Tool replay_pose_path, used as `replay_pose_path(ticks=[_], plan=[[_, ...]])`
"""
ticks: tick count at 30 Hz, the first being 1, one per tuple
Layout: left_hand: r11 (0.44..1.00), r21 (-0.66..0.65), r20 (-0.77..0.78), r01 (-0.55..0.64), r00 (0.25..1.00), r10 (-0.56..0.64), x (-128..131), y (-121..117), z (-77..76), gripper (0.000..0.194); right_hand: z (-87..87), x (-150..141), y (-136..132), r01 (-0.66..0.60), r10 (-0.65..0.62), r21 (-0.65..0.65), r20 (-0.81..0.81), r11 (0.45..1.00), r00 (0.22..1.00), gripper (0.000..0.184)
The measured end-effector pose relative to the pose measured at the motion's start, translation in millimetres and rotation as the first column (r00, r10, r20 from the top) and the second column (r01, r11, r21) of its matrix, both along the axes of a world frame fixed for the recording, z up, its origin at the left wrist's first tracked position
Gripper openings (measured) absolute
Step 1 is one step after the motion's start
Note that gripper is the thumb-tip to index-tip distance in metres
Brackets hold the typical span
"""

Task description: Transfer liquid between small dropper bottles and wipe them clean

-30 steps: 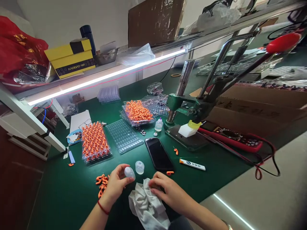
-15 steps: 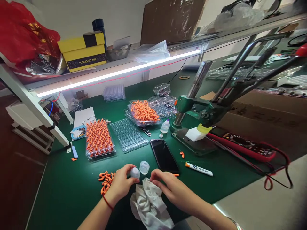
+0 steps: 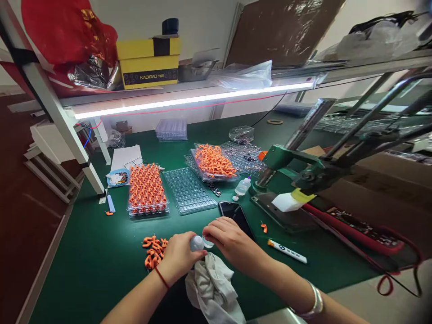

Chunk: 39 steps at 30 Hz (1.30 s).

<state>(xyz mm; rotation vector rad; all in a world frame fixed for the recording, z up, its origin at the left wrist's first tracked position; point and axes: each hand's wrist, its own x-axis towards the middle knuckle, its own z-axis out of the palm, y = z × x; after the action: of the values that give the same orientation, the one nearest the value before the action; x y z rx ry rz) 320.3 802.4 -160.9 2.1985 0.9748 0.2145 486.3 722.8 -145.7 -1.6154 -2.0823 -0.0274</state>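
A green table [image 3: 111, 256] under a lit shelf. At the left, a small blue dish [image 3: 119, 177] lies beside a clear tray of upright orange pieces [image 3: 147, 189], set in rows. Nearer, and slightly right, is a loose pile of orange pieces [image 3: 154, 252].

Just right of that pile, at the near middle, the left hand [image 3: 180, 254], with a red string at its wrist, holds a small translucent white bottle [image 3: 196, 243] between thumb and fingers. Beyond it lies an empty-looking clear grid tray [image 3: 191, 191]. A clear cup [image 3: 208, 244] stands on the table just right of the bottle, partly hidden by the right hand [image 3: 232, 240]. That hand, wearing a silver bangle, has its fingertips drawn narrowly together over the cup; whether they grip anything, I cannot tell. A crumpled pale cloth [image 3: 214, 288] lies below both hands.

Farther back is a clear tray heaped with orange pieces [image 3: 216, 161]. To its right and nearer, a purple-tipped bottle [image 3: 243, 186] leans over, and a black phone [image 3: 232, 212] lies partly behind the right hand. Farther right come a white marker [image 3: 288, 252], a green hand press [image 3: 278, 156] and a red multimeter [image 3: 366, 231].
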Motion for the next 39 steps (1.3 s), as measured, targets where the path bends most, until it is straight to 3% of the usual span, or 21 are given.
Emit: replay_pose_path(ticks=[7, 17, 30, 35, 39], plan=[[0.999, 0.036, -0.064, 0.011, 0.998, -0.009, 1, -5, -1.1, 0.029, 5.8, -2, 5, -0.059, 0.049, 0.048, 0.199, 0.997, 0.979, 0.026], [0.997, 0.066, -0.072, 0.032, 0.997, -0.028, 0, -5, -8.7, 0.023, 7.2, -7, 8, -0.114, 0.082, 0.068, 0.361, 0.991, 0.929, 0.028], [0.993, 0.064, 0.044, 0.095, 0.994, -0.098, 4, 1, -21.4, 0.020, 22.6, -4, 21, -0.313, 0.254, -0.008, 0.606, 0.950, 0.754, 0.025], [0.987, 0.085, 0.121, 0.137, 0.982, -0.146, 0, -2, -5.4, 0.035, 45.1, 10, 12, -0.308, 0.223, 0.036, 0.610, 0.951, 0.760, 0.024], [0.973, 0.089, 0.172, 0.211, 0.959, -0.224, -4, -6, 13.5, 0.030, 58.1, 20, 0, -0.310, 0.220, 0.063, 0.573, 0.949, 0.790, 0.023]])
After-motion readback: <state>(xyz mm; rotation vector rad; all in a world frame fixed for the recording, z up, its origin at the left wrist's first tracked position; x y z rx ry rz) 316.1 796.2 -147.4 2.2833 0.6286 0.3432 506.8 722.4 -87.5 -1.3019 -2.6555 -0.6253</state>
